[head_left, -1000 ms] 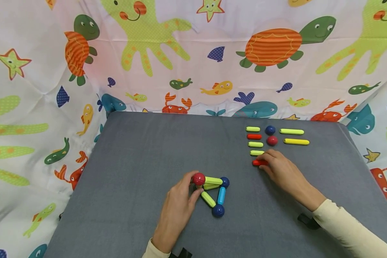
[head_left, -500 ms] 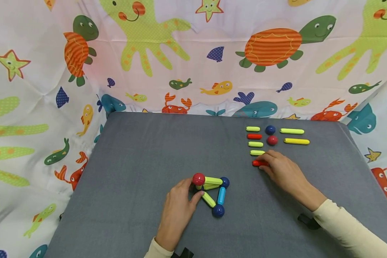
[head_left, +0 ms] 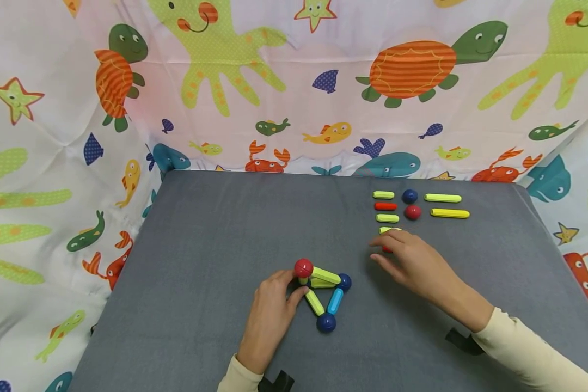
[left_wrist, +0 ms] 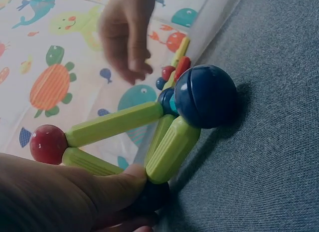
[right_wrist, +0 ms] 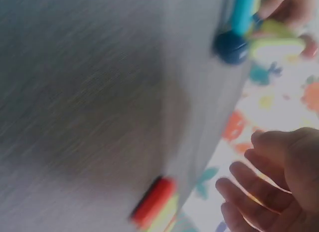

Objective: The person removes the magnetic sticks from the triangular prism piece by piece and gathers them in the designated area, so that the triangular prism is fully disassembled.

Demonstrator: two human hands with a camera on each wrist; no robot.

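Note:
My left hand [head_left: 269,318] pinches a dark blue magnetic ball [left_wrist: 154,196] at the lower corner of a small structure of magnetic balls and rods. A red ball [head_left: 303,268] tops it, joined to yellow-green rods [head_left: 325,275]. One short blue rod [head_left: 335,301] links two dark blue balls, the nearer [head_left: 326,323] and the farther [head_left: 344,281]. My right hand [head_left: 416,264] hovers with loosely spread fingers and holds nothing. Mostly hidden behind it in the head view, a short red rod [right_wrist: 154,203] lies on the cloth, plainer in the right wrist view.
Beyond the right hand, short rods line up in a column, including a green rod [head_left: 387,218] and a red rod [head_left: 385,206]. Beside them are a blue ball [head_left: 410,196], a red ball [head_left: 412,212] and long yellow rods [head_left: 449,213]. A patterned curtain [head_left: 284,81] borders the grey table [head_left: 215,234].
My right hand has let go of the short red rod and shifted slightly left, its fingers spreading. The structure has turned a little in my left hand, its nearer blue ball moving left.

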